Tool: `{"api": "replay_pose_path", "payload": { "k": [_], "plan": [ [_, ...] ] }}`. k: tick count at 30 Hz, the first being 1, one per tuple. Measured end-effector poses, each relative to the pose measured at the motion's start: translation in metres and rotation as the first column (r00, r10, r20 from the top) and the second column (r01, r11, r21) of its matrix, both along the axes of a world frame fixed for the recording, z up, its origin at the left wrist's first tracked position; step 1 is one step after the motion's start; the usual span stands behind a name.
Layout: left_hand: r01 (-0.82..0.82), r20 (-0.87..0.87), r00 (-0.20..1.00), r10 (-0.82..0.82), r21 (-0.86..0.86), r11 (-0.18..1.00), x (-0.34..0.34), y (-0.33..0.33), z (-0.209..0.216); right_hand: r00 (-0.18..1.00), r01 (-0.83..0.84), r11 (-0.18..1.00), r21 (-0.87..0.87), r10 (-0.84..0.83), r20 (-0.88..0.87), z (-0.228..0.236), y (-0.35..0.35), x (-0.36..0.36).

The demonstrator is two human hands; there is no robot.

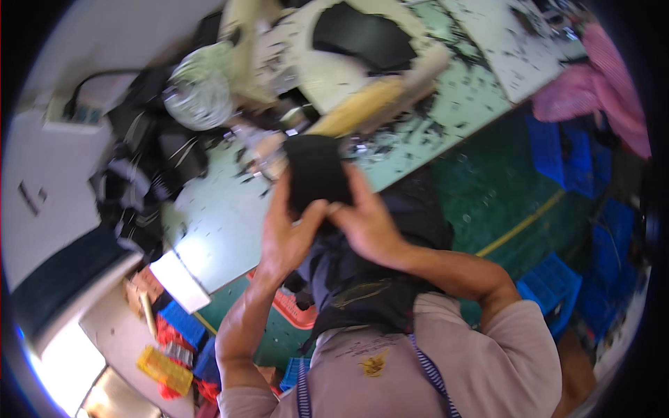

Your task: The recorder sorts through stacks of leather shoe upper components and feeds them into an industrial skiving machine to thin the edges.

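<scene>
A black, slightly curved piece of sheet material (317, 171) is held up in front of me, over the near edge of the table. My left hand (284, 237) grips its left side, while my right hand (369, 224) has hold of the right side. Both thumbs meet at its lower edge. Just beyond it is a cream-coloured machine (306, 63) with a yellowish bar (366, 104); the machine is blurred. Another black piece (362, 35) lies on its pale surface.
Black scraps litter the pale green tabletop (209, 209). Black pieces (132, 174) are heaped at the left beside a plastic-wrapped bundle (201, 90). Pink cloth (589, 87) hangs at the right edge. Blue crates (550, 289) and a red basket (293, 306) stand on the green floor.
</scene>
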State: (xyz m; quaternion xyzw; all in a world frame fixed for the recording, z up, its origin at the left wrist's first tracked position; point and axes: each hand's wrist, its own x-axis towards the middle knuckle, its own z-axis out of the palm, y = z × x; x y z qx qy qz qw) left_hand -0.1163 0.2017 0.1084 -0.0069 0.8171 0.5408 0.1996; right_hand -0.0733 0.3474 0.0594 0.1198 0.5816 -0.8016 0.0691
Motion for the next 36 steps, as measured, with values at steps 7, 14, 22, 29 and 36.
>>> {"api": "replay_pose_path", "payload": {
  "k": [7,14,22,29,36],
  "plan": [
    [0.181,0.523,0.806,-0.278,0.23,0.956,0.037,-0.064,0.027,0.899,-0.213,0.858,0.468,0.36,-0.25,0.016,0.031,0.016],
    [-0.185,0.714,0.697,-0.067,0.27,0.945,0.109,-0.074,0.035,0.447,-0.827,0.409,0.385,0.894,0.011,0.028,0.045,0.052],
    [-0.142,0.158,0.978,0.135,0.033,0.989,-0.027,-0.071,0.01,0.832,-0.537,0.837,-0.107,0.546,0.101,0.012,-0.021,-0.011],
    [0.173,0.247,0.962,-0.12,-0.204,0.964,-0.105,-0.063,0.023,0.879,-0.098,0.795,-0.599,0.351,0.322,0.034,-0.046,-0.029],
    [0.235,0.221,0.962,-0.161,-0.369,0.899,-0.124,-0.044,0.011,0.892,0.003,0.755,-0.655,0.295,0.343,0.04,-0.045,-0.038]
  ]
}}
